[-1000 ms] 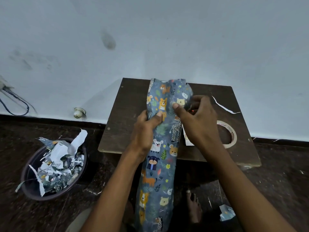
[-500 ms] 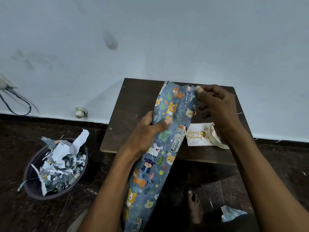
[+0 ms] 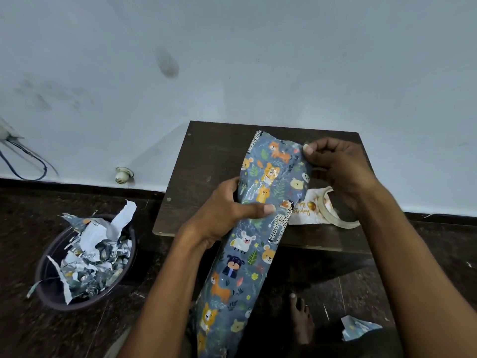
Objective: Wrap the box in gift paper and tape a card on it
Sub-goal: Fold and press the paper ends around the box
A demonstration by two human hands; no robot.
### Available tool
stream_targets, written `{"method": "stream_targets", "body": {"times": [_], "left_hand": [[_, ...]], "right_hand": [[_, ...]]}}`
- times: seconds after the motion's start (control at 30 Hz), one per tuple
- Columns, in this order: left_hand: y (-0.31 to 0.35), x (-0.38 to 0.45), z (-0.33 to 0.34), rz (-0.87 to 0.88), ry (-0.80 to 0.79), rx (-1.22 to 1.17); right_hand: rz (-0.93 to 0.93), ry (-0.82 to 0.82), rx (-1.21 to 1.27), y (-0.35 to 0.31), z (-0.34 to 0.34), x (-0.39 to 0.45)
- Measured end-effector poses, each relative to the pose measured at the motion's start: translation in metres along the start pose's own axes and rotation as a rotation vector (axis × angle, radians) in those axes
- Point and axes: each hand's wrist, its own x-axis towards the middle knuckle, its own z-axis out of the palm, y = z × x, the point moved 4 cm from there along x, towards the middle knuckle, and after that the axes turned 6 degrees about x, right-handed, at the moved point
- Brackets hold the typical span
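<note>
I hold the long wrapped box (image 3: 247, 244) with its axis from near to far over the small table (image 3: 206, 161), left hand (image 3: 222, 215) gripping its middle, right hand (image 3: 335, 169) pinching the far paper end, while the card (image 3: 307, 208) and tape roll (image 3: 335, 218) are partly hidden.

Blue animal-print gift paper (image 3: 254, 228), bunched into a long strip, slanted from the lap up over the table. White birthday card (image 3: 307, 210) lay flat beside it, partly covered. Box possibly hidden inside.
</note>
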Motion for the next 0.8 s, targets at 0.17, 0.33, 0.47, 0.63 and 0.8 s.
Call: {"method": "stream_targets", "body": {"times": [0.17,0.33,0.47,0.63,0.8], "left_hand": [[-0.004,0.002,-0.002,-0.053,0.107,-0.133],[-0.011,0.008,-0.009,-0.093,0.308,-0.205],[-0.010,0.009,-0.003,-0.085,0.371,-0.241],[-0.011,0.010,-0.001,-0.044,0.442,-0.249],[-0.008,0.009,0.001,0.019,0.511,-0.274]], "right_hand": [[0.017,0.027,0.045,0.005,0.012,-0.001],[0.091,0.022,0.004,0.016,0.031,-0.016],[0.089,0.054,-0.143,0.026,0.049,-0.034],[0.192,-0.032,-0.048,0.030,0.069,-0.048],[0.418,-0.092,0.133,0.037,0.090,-0.058]]}}
